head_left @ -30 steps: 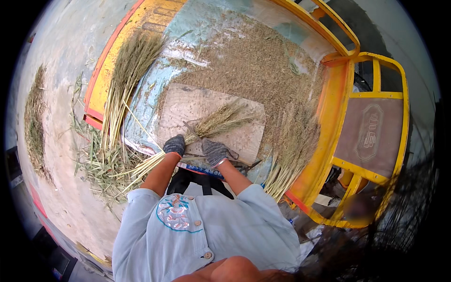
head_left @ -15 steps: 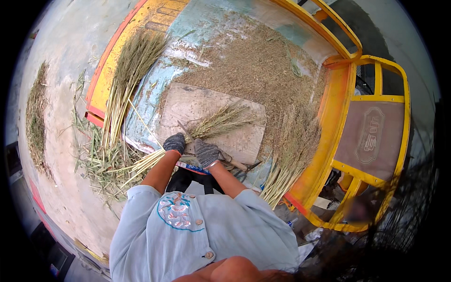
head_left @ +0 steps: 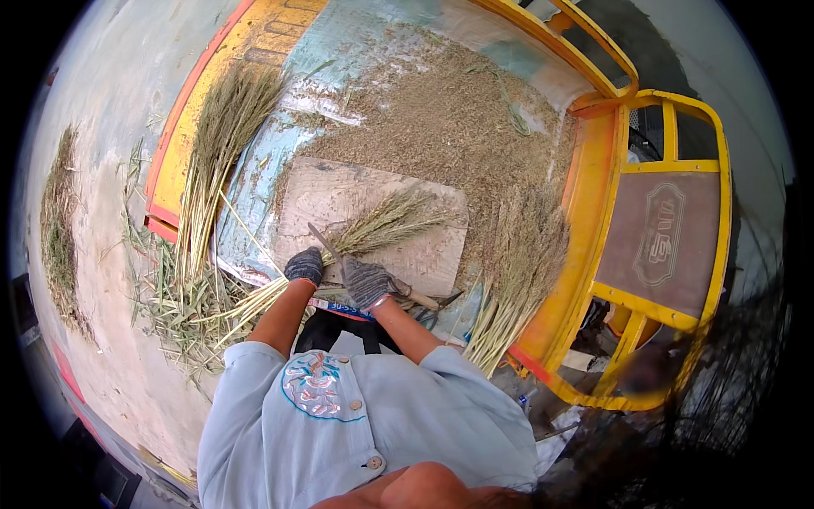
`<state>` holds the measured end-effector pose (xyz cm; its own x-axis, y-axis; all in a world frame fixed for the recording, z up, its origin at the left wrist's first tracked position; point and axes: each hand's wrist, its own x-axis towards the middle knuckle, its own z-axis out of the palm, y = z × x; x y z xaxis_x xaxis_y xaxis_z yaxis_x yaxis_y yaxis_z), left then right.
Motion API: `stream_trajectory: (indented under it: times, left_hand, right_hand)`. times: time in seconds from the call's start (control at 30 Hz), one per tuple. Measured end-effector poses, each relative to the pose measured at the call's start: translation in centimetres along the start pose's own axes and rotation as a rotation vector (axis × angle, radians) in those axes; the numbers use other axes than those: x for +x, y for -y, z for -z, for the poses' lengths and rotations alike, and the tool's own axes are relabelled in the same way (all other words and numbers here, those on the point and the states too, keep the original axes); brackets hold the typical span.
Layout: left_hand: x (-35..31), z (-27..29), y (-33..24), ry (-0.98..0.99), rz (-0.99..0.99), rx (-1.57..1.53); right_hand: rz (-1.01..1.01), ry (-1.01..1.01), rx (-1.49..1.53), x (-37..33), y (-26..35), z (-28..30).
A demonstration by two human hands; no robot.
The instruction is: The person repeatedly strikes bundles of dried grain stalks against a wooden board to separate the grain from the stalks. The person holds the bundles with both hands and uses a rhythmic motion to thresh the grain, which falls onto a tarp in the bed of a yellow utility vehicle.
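Note:
Both hands wear dark grey knitted gloves. My left hand (head_left: 305, 265) is closed round a bundle of grassy stalks, its pale stems running to the lower left. The bundle's seed heads (head_left: 390, 222) fan across a wooden board (head_left: 326, 188). My right hand (head_left: 366, 282) is closed on a long, narrow metal blade (head_left: 323, 239), which slants over the stalks by the left hand with its tip up and left. A wooden handle (head_left: 423, 299) shows to the right of that glove; whether it joins the blade is hidden. A dark curved metal piece (head_left: 450, 299) lies by the handle.
Loose seed (head_left: 449, 110) covers the blue sheet around the board. Stalk bundles lie at left (head_left: 225, 136) and right (head_left: 524, 263). Yellow metal rails and a panelled frame (head_left: 653, 229) stand at right. Leaf litter (head_left: 182, 297) is heaped beside my left forearm.
The whole view has shifted slightly leftward. Both hands keep their grip, and the blade stays slanted over the stalks, with its angle little changed.

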<state>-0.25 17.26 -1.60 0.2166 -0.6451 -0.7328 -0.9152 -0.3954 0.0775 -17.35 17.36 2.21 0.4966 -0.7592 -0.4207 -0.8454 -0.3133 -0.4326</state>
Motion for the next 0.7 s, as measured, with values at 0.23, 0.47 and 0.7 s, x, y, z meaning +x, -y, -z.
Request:
stream_trajectory:
  times: [0.23, 0.47, 0.7]
  left_hand:
    - [-0.5, 0.7, 0.1, -0.018, -0.003, 0.005]
    - [-0.7, -0.5, 1.0, 0.036, 0.083, -0.034]
    - [-1.4, 1.6, -0.3, -0.282, -0.045, 0.052]
  right_hand:
    - [-0.421, -0.035, -0.099, 0.9, -16.6, 4.9]
    - [-0.823, -0.472, 0.135, -3.6, -18.7, 5.8]
    - [-0.375, -0.495, 0.085, -4.4, -6.8, 3.5]
